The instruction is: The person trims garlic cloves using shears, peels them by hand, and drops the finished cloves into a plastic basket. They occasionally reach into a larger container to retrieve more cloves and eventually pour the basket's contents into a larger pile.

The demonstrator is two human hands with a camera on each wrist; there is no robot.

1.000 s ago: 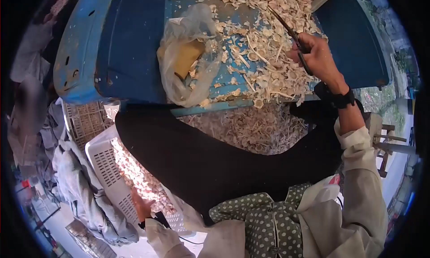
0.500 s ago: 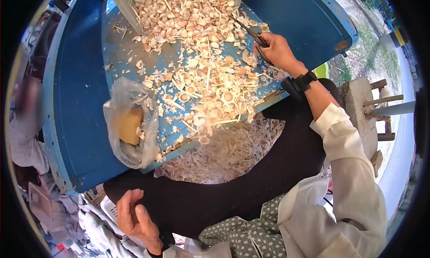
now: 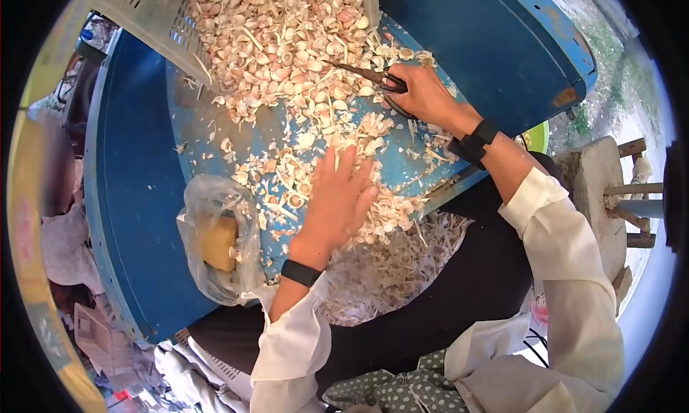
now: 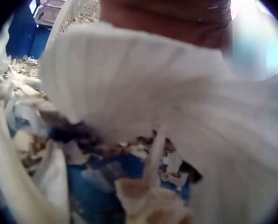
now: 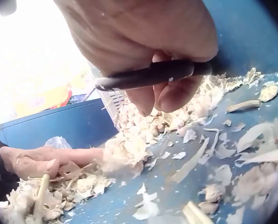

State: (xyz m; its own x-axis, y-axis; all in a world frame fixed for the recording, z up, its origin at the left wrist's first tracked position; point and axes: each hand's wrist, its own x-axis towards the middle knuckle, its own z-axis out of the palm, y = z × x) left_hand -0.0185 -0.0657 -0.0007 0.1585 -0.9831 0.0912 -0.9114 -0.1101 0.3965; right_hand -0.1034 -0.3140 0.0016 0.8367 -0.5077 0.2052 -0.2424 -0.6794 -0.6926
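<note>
Left hand on garlic skins, right hand gripping scissors, blue table

Nearest: dark trousers [image 3: 495,251] just off the near edge of the blue table [image 3: 133,198]; scraps [image 3: 387,280] below that same edge. Clear plastic bag [image 3: 197,216] on the table's near left part, yellow block [image 3: 219,242] inside it.

Left hand [image 3: 337,198]: over the table's near middle, palm down, fingers straight and a bit spread, touching the garlic skins [image 3: 291,172]. Grip open; can't tell if anything is under the palm.

Right hand [image 3: 429,101]: above the table's right part, fingers curled round the handles of the scissors [image 3: 375,76]. Grip closed on them. Blades look together, tips pointing left, over the near side of the garlic cloves [image 3: 280,36].

Farthest: cloves heaped on the table's far middle, pale slotted crate [image 3: 147,15] at their left, on the table's far left.
</note>
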